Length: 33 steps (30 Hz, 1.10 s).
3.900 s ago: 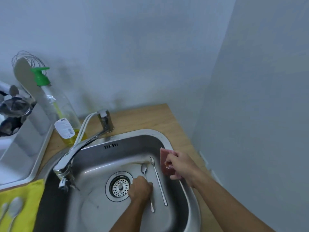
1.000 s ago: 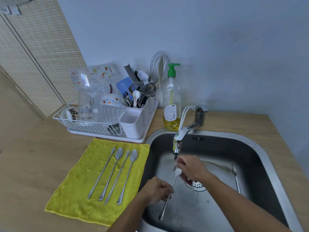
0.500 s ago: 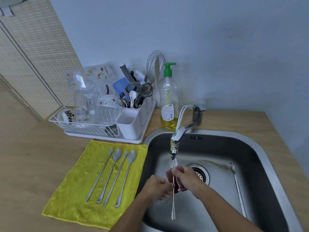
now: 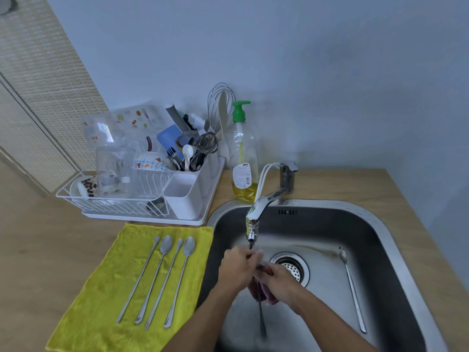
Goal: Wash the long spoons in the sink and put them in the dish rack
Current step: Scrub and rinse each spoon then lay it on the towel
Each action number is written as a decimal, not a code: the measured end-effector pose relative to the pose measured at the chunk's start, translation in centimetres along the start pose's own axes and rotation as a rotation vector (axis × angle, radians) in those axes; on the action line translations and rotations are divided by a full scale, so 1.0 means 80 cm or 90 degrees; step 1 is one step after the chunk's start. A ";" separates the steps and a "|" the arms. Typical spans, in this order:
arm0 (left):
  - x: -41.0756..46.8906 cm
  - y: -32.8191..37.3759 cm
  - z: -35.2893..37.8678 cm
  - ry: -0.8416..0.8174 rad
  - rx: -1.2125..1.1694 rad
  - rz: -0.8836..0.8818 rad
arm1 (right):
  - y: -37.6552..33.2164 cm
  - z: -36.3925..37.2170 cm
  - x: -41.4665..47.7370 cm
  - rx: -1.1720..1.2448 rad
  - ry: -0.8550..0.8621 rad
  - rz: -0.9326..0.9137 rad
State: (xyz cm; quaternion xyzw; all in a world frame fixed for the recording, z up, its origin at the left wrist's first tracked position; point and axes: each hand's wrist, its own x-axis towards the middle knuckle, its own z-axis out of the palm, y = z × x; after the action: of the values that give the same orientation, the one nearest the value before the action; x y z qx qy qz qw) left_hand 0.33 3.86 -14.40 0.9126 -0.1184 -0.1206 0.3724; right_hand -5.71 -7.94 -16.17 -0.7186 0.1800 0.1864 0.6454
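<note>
Right now I am holding one long spoon (image 4: 261, 318) over the sink (image 4: 396, 240), my left hand (image 4: 237, 268) closed around its upper end and my right hand (image 4: 279, 280) pressing a pink sponge (image 4: 269, 299) around its stem. Another spoon (image 4: 352, 288) is lying in the basin, four more spoons (image 4: 162, 278) are lying on the yellow cloth (image 4: 101, 301), and the dish rack (image 4: 142, 199) is holding cups and utensils.

Six long spoons (image 4: 352, 288) (four on towel (image 4: 101, 313)); two hands (image 4: 236, 265).
</note>
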 end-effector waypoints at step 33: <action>0.031 0.006 -0.042 0.099 -0.187 0.003 | 0.033 -0.029 0.019 -0.236 -0.057 0.151</action>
State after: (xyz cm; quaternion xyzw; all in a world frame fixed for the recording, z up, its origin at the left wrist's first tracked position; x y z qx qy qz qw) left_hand 3.66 4.99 -12.06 0.8546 -0.0723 -0.0651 0.5101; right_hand -5.65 -10.53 -18.98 -0.7896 0.1972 0.3225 0.4833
